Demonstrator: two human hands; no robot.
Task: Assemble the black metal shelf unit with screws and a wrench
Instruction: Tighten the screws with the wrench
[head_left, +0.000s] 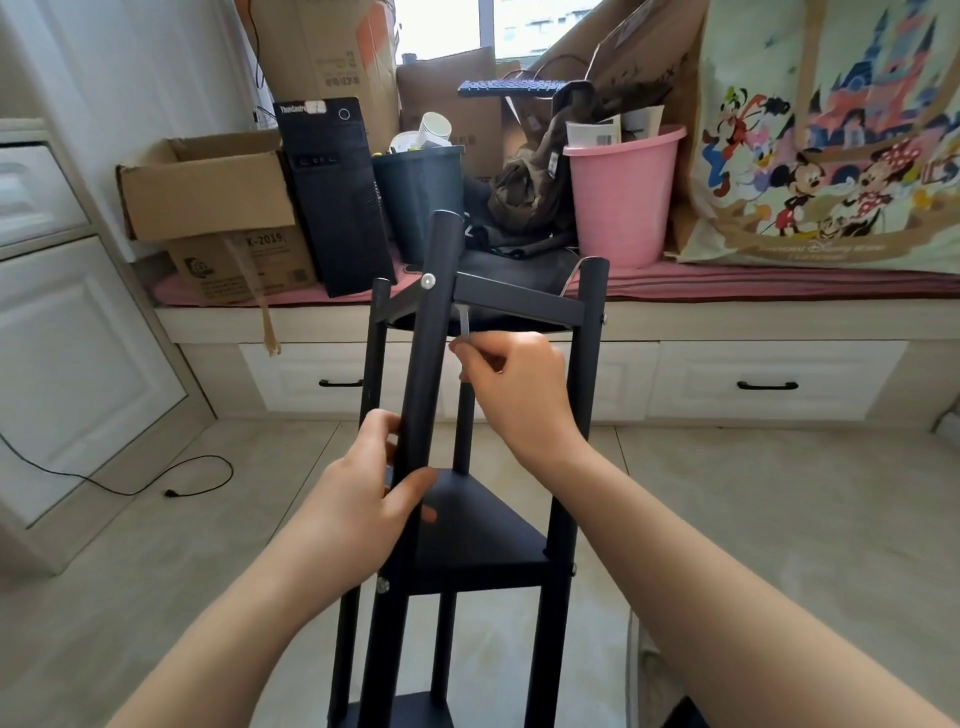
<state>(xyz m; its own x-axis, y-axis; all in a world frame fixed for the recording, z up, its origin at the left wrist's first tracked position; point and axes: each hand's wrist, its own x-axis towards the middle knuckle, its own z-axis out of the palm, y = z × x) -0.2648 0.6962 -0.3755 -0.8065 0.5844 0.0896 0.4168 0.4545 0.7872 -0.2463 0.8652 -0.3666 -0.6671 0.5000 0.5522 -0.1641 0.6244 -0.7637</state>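
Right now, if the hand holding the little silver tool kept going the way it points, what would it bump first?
Probably the front black pole. The right hand pinches the wrench and its fingers point left, close beside that pole. Depth is hard to judge, so it might pass just behind.

The black computer tower (335, 192), at about 10 o'clock from the frame's middle, carries "ThinkCentre" in white along its top edge. The lower cardboard box (244, 265) just left of it reads "X-2019". On the cartoon tote bag (831, 135) at 2 o'clock, "Disney" stands near the lower edge; the smaller lettering around it is too blurred to read.
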